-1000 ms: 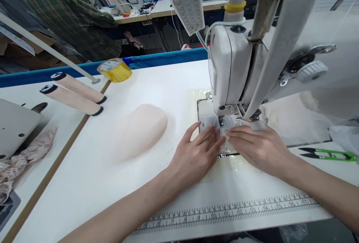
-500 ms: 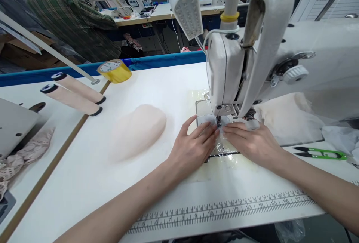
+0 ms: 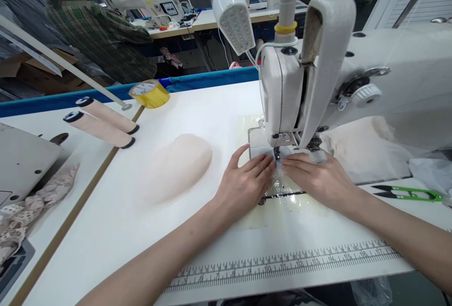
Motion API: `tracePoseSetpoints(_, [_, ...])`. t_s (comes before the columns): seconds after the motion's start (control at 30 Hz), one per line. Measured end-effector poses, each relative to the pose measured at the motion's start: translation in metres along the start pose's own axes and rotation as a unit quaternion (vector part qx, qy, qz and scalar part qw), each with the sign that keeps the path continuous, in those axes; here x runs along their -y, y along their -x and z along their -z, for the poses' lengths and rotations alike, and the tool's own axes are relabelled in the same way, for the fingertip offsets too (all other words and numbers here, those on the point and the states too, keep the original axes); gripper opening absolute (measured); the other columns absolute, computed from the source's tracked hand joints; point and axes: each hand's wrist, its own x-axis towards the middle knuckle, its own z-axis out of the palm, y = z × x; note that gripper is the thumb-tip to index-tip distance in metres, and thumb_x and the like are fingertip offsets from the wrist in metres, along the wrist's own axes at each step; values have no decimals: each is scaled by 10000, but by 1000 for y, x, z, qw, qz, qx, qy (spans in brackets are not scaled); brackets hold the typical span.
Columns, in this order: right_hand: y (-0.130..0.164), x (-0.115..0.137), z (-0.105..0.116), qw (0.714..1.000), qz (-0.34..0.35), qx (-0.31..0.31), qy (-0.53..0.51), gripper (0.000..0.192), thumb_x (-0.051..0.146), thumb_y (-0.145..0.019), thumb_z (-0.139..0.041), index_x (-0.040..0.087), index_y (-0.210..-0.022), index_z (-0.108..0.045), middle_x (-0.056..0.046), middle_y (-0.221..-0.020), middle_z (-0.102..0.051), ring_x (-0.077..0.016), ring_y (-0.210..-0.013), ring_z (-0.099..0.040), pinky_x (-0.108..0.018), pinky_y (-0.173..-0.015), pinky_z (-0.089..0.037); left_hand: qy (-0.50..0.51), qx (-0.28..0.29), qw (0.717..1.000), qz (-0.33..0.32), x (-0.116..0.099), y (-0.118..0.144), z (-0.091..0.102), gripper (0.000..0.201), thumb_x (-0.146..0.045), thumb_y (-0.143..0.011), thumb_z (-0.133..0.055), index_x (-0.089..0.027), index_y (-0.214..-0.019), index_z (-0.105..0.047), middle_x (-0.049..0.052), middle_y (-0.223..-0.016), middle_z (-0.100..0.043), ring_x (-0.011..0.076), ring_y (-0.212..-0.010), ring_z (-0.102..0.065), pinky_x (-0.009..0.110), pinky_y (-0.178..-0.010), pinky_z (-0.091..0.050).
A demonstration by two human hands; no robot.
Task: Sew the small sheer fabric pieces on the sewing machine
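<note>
Along the near edge of the white table [image 3: 116, 197], a printed ruler scale [image 3: 282, 266]. To the right, green-handled snips [image 3: 409, 193], blades pointing left. Beyond the ruler, left hand [image 3: 245, 181] and right hand [image 3: 319, 176], fingers stretched forward and inward; thumbs hidden, so cannot tell whether pinching or merely pressing. Under the fingertips, at the presser foot [image 3: 277, 154] of the sewing machine [image 3: 282, 89], a thin pale piece [image 3: 260, 151], mostly covered; visible part running left to right, full long axis impossible to tell. Well left of the hands, a beige moulded cup [image 3: 187, 160], long axis slanting from near left to far right. Farther off, two thread spools [image 3: 100, 129], yellow tape [image 3: 151, 96], and a person [image 3: 106, 42] in checked cloth.
</note>
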Motion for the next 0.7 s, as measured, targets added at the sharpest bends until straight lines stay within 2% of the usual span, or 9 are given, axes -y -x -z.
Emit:
tracePoseSetpoints(0.33, [-2, -1, -3, 1000, -16, 10, 2, 286, 2, -824, -493, 165, -925, -705, -63, -970, -735, -201, -916, -670, -361, -865, -514, 9, -8, 1000, 14, 2, -2, -3, 280, -145, -918, -476, -171, -1154, -624, 75, -1140, -685, 204, -1083, -632, 523, -1080, -325])
tracePoseSetpoints(0.7, [0, -4, -6, 999, -44, 21, -20, 319, 31, -836, -522, 211, -1036, -694, -60, -966, -735, -216, -954, -657, -407, -903, -489, 5, -7, 1000, 20, 4, -2, -5, 289, -153, -924, -467, -186, -1171, -614, 70, -1167, -672, 205, -1094, -624, 527, -1080, -317])
